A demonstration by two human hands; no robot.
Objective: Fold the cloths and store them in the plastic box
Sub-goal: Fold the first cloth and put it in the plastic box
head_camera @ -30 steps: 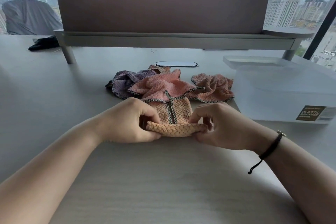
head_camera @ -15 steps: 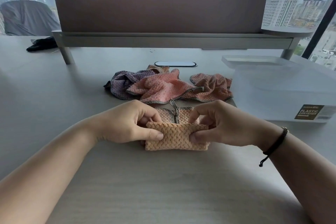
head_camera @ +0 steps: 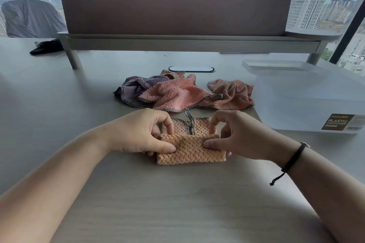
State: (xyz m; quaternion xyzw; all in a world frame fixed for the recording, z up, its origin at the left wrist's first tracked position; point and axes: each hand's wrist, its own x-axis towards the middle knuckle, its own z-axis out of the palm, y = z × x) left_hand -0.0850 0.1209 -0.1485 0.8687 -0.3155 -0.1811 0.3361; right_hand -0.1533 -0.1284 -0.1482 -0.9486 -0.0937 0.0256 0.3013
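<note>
A small orange cloth (head_camera: 190, 149) lies on the table in front of me, its near part folded over into a flat band. My left hand (head_camera: 141, 132) pinches its left end, thumb on top. My right hand (head_camera: 237, 136) pinches the right end the same way. Behind it sits a loose heap: a purple cloth (head_camera: 136, 88), a pink cloth (head_camera: 175, 94) and a brownish-pink cloth (head_camera: 233, 92). The translucent plastic box (head_camera: 308, 100) stands at the right with a label on its front; its lid looks shut.
A desk divider on a raised shelf (head_camera: 177, 39) crosses the back of the table. A dark oval cable port (head_camera: 191, 69) sits behind the heap. A black object (head_camera: 47, 46) lies at the far left. Grey table surface (head_camera: 177, 203) spreads toward me.
Both hands have rolled the orange cloth's near fold up and over, from a thin edge to a wider flat band. The heap and the box have not moved.
</note>
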